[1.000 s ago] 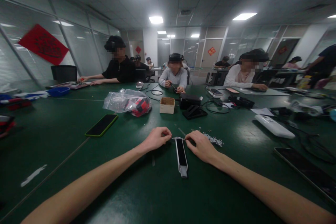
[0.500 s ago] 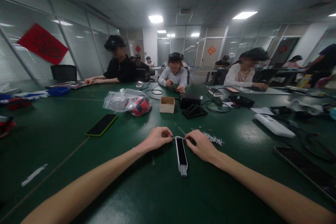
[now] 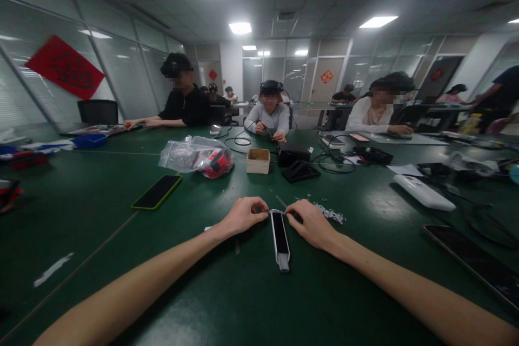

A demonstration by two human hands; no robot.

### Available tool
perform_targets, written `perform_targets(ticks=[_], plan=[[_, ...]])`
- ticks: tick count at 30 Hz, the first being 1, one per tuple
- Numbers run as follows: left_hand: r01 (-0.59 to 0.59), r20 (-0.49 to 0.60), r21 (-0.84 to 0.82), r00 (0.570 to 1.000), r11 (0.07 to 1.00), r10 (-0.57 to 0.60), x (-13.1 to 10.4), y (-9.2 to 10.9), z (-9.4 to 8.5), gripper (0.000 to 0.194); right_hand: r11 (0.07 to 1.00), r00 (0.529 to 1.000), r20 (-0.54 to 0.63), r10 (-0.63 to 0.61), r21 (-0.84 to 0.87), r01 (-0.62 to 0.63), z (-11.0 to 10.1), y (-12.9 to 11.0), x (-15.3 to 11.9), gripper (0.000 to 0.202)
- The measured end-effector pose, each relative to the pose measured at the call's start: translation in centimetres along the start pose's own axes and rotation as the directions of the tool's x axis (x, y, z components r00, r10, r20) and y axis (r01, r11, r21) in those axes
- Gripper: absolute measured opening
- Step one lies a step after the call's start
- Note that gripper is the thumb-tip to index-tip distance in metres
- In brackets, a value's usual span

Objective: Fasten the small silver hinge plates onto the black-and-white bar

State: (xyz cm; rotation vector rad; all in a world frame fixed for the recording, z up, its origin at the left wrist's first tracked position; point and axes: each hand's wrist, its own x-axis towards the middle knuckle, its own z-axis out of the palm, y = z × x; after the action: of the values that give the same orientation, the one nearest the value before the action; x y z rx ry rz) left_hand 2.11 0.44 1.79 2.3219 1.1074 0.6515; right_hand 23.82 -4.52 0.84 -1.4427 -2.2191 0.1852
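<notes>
A slim white device with a black face (image 3: 280, 235) lies on the green table (image 3: 243, 303), its long side pointing toward me. My left hand (image 3: 248, 215) is at the left of its far end, thumb and fingertips pinched on something too small to make out. On the other side of that end, my right hand (image 3: 310, 221) has its thumb and forefinger closed in a pinch; what they hold is also too small to tell. Several small metallic pieces (image 3: 331, 214) lie just beyond my right hand.
A green-edged phone (image 3: 157, 193) lies left, a plastic bag with red items (image 3: 198, 158) behind it. A small open box (image 3: 258, 162) and a black case (image 3: 293, 155) stand ahead. At right are a white device (image 3: 424, 193) and a dark phone (image 3: 474, 259). People sit across.
My left hand has shifted very slightly right, closer to the device's far end. My right hand has hardly moved. The person at the far left has moved their hands a little left.
</notes>
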Motion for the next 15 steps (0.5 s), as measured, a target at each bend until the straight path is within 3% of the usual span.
perform_targets(ticks=[9, 12, 15], plan=[[-0.061, -0.028, 0.065, 0.998, 0.996, 0.063, -0.3, 0.3, 0.2, 0.013, 0.990, 0.996, 0.047, -0.076, -0.115, 0.081, -0.8, -0.2, 0.2, 0.020], [-0.064, -0.021, 0.040, 0.998, 0.997, 0.065, -0.4, 0.4, 0.1, 0.014, 0.970, 0.985, 0.127, -0.117, -0.198, 0.140, -2.8, 0.4, 0.8, 0.023], [-0.060, -0.016, 0.047, 0.998, 0.997, 0.061, -0.4, 0.5, 0.0, 0.015, 0.961, 0.975, 0.214, -0.063, -0.252, 0.118, -5.7, 1.8, 1.5, 0.022]])
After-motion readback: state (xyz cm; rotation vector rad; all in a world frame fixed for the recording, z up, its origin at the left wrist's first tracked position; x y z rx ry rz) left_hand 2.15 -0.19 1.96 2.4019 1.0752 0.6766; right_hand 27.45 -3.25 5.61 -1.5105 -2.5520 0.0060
